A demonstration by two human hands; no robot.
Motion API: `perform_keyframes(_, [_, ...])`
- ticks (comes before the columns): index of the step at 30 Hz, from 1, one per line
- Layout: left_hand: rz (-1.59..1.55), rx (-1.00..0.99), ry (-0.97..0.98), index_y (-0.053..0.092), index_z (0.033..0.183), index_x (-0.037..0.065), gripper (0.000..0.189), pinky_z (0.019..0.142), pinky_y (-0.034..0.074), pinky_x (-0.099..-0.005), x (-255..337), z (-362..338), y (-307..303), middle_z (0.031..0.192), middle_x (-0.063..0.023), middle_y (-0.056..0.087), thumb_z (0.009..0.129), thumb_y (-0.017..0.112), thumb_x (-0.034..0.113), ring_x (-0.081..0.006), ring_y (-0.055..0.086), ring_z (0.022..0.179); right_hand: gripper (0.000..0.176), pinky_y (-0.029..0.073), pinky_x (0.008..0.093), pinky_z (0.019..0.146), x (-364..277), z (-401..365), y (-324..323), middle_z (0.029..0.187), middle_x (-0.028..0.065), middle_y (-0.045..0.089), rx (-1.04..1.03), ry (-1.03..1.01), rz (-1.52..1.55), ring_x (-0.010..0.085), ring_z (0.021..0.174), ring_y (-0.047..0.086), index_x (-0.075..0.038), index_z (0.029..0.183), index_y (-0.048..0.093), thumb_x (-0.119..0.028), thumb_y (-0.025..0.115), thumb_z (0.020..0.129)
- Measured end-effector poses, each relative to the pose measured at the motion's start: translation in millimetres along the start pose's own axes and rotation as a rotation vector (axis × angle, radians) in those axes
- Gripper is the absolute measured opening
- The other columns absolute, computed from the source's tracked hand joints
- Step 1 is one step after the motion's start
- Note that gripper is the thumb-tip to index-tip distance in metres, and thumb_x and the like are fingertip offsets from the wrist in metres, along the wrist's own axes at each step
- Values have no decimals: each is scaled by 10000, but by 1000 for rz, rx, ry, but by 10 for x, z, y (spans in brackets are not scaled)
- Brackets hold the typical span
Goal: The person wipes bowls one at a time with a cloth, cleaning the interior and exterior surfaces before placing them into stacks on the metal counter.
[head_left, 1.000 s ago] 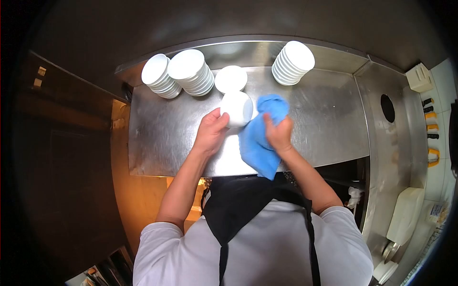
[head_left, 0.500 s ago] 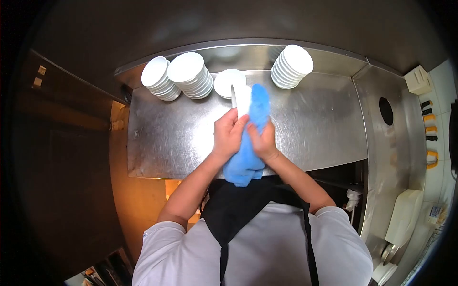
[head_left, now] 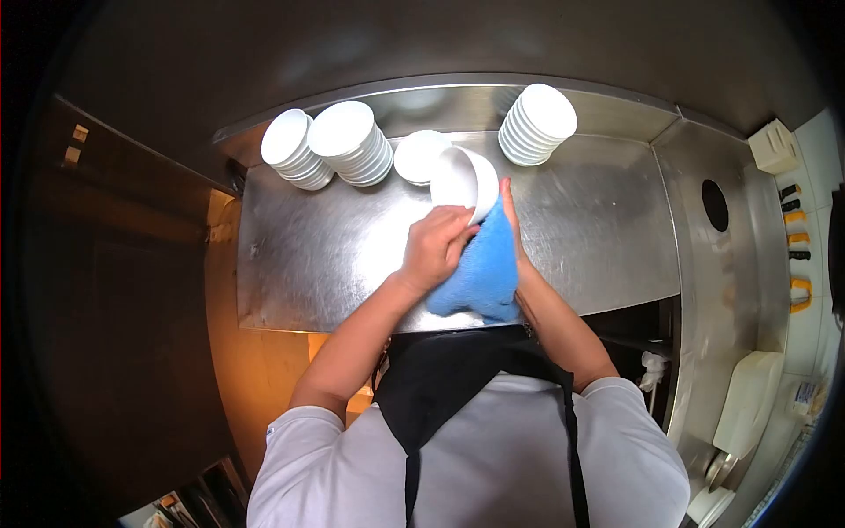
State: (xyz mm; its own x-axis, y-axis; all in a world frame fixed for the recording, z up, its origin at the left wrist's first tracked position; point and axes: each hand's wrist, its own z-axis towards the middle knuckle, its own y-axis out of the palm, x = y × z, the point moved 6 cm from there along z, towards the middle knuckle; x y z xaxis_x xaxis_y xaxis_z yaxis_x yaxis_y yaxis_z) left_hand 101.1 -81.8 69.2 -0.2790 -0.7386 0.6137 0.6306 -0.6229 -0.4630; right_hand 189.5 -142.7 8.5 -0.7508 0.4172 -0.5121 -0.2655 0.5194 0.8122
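A white bowl [head_left: 457, 180] is tilted above the counter, its inside facing left and toward the back. My left hand [head_left: 436, 245] grips its near rim, with the fingers curled over the edge. A blue cloth [head_left: 480, 268] hangs below the bowl, its upper end against the bowl's outer right side. My right hand [head_left: 516, 231] holds the cloth from the right, mostly hidden behind it, with fingertips showing above its edge. Just behind the held bowl, a short stack of white bowls [head_left: 419, 155] stands on the counter.
Two taller stacks of white bowls [head_left: 287, 141] [head_left: 345, 134] stand at the back left, and another tall bowl stack [head_left: 539, 123] at the back right. The steel counter [head_left: 598, 229] has a raised back edge. On its right is a steel surface with a dark round hole [head_left: 714, 206].
The bowl has turned from edge-on so that its inside shows. My left hand has shifted onto the near rim; my right hand and the cloth have moved slightly right.
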Motion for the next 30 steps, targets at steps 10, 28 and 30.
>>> perform_keyframes(10, [535,-194,-69,653,834,30,50,700,486,-448,-1021,237,140,733,-155,672,805,620,6,-352,640,721,287,457,250,665,-972,-287,-509,821,-12,638,213,-518,-702,70,716,550,-37,922,658,-306,587,992])
perform_keyframes(28, [414,-136,99,572,1261,0,506,1060,399,-474,-262,1084,887,1286,-192,586,811,734,164,-392,515,1235,318,451,260,682,-1412,-249,-1318,815,-16,618,207,-416,-715,75,746,536,-36,869,643,-331,608,981])
perform_keyframes(30, [483,-197,219,599,1222,13,426,1081,376,-499,-75,1304,1206,1263,-176,604,835,697,161,-357,536,1226,312,467,272,711,-1419,-212,-1320,835,2,642,149,-364,-765,88,769,559,-18,900,654,-319,620,973])
